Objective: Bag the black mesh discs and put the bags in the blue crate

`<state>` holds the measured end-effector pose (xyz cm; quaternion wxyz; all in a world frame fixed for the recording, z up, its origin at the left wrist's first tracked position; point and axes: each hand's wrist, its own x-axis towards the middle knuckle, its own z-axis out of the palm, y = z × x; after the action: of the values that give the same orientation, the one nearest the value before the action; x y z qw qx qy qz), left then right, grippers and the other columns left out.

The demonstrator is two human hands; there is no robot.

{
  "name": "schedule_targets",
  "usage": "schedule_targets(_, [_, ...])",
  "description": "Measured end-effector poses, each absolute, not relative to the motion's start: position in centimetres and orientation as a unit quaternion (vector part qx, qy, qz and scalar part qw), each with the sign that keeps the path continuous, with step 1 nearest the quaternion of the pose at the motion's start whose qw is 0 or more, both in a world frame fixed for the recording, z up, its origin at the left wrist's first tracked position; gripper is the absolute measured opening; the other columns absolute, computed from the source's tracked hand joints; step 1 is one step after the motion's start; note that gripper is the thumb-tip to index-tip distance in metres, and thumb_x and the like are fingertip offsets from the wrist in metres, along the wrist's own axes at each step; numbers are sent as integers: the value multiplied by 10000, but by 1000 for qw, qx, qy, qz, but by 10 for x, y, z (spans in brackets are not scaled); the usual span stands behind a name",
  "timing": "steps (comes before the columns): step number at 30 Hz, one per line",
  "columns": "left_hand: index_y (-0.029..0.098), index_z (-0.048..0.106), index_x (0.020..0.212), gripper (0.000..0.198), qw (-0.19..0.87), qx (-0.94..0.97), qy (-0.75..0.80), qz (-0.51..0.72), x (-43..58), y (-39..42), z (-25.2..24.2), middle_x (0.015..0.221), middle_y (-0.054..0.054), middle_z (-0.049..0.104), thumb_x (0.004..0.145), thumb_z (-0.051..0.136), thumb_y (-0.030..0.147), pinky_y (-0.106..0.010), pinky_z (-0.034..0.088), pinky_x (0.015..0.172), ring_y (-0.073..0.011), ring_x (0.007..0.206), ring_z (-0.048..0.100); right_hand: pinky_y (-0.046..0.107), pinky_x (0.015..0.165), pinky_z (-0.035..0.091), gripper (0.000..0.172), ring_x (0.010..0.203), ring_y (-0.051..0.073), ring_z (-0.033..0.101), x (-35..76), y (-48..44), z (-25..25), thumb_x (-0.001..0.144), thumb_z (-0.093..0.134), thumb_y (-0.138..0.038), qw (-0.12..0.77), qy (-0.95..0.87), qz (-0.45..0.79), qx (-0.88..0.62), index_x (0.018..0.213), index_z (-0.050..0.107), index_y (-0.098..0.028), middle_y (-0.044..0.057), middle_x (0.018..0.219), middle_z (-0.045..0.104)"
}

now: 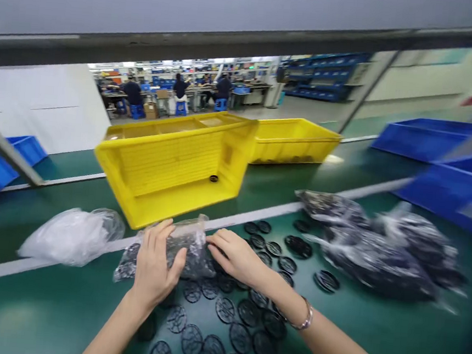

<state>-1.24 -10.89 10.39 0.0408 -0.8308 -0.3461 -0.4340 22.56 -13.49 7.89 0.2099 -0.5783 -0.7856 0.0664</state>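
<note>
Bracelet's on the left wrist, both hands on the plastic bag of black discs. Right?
No, the bracelet is on the wrist of the right hand, not the left hand, as the head view shows. Both are on the plastic bag of black discs.

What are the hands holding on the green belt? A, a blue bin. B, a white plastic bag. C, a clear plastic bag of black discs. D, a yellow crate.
C: the left hand and the right hand are both closed on the clear plastic bag of black discs.
</note>
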Motion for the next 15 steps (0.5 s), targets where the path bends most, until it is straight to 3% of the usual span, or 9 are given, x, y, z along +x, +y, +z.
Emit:
schedule_targets(3, [114,315,1479,705,70,-866,-318,-379,31,-118,126,1460,-196,455,920,576,456,-498,395,1093,-334,1323,436,95,913,474,469,1049,-34,557,281,-192,85,948,265,-493,235,-680,72,-691,1269,574,-347,-9,1152,604])
schedule_targets(5, [98,246,1520,809,83,-871,-317,-365,49,-119,127,1510,-208,403,905,583,502,-519,380,1109,-358,1368,394,75,822,471,485,982,-42,573,323,-230,81,938,277,-525,236,-593,72,-766,1255,587,-331,-6,1156,603])
schedule_targets(10, [72,229,1522,790,110,-867,-348,-338,56,-110,110,1512,-227,390,922,557,467,-543,388,1102,-382,1374,386,89,701,464,555,817,-46,570,403,-291,56,888,326,-633,219,-460,47,-859,1213,617,-290,4,1166,598])
schedule_targets(12, [67,250,1513,762,118,-860,-366,-334,52,-107,106,1484,-230,420,932,539,466,-541,403,1089,-383,1351,408,100,725,487,621,862,-34,585,415,-297,46,854,335,-700,206,-463,37,-861,1248,595,-297,7,1226,576])
schedule_targets(15, [64,264,1507,738,127,-856,-383,-323,46,-105,108,1440,-228,465,948,505,482,-536,417,1077,-378,1321,434,140,857,532,727,1090,28,586,416,-291,33,797,370,-770,173,-489,7,-855,1355,510,-324,12,1345,510])
